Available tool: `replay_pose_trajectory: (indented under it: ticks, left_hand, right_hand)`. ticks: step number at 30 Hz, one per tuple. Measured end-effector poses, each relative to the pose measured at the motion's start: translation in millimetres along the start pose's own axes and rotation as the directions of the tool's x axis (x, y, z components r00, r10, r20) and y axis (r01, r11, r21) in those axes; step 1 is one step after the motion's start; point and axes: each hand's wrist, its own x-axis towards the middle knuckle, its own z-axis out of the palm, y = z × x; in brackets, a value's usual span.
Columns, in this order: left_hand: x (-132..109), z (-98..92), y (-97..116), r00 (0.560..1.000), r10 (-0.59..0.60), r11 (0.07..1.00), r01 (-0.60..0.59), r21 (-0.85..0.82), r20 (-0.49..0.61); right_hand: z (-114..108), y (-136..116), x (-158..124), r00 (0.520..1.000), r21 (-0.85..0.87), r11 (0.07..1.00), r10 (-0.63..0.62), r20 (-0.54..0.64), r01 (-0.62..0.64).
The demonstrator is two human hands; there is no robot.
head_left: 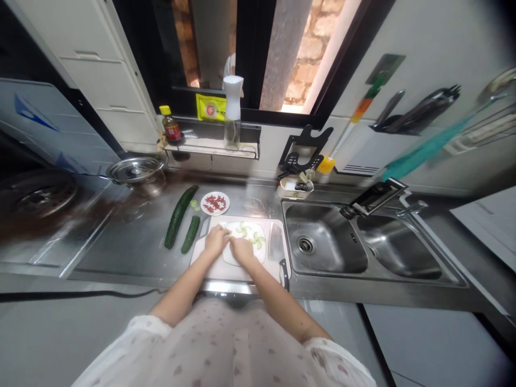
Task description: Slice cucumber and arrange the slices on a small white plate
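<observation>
My left hand (216, 239) and my right hand (242, 249) meet, fingers curled, at the near left edge of a white plate (261, 251) that sits on a white cutting board (215, 267). Between the fingertips is a pale green cucumber slice (229, 234), small and partly hidden. More cucumber slices (258, 241) lie in a ring on the plate. A cleaver (277, 244) rests on the board's right side, blade flat, black handle toward me.
Two cucumbers (179, 216) lie left of the board, with a small plate of red chopped bits (215, 203) behind it. A double sink (322, 242) with a faucet (373, 196) is to the right. A steel pot (137, 171) and stove are at the left.
</observation>
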Motion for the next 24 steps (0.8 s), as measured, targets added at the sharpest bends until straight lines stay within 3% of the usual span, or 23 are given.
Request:
replay_pose_trajectory:
  ticks: [7, 13, 20, 24]
  left_hand:
    - [2, 0.9, 0, 1.0, -0.008, 0.999, 0.008, -0.042, -0.007]
    - [0, 3.0, -6, 0.997, -0.044, 0.994, 0.037, -0.103, -0.06]
    - [-22, 3.8, 1, 0.99, 0.114, 0.993, -0.113, 0.024, -0.078]
    - [-24, 4.2, 2, 0.987, 0.155, 0.985, -0.152, 0.079, -0.033]
  right_hand:
    - [-3, 1, -2, 1.0, 0.028, 1.0, 0.01, 0.01, -0.01]
    - [-15, 8, -13, 0.995, 0.09, 0.991, 0.1, 0.009, -0.1]
    - [-10, 6, -25, 1.0, 0.057, 0.998, 0.021, 0.019, -0.022]
    - [-7, 4, -28, 1.0, 0.055, 0.998, 0.015, 0.018, -0.016]
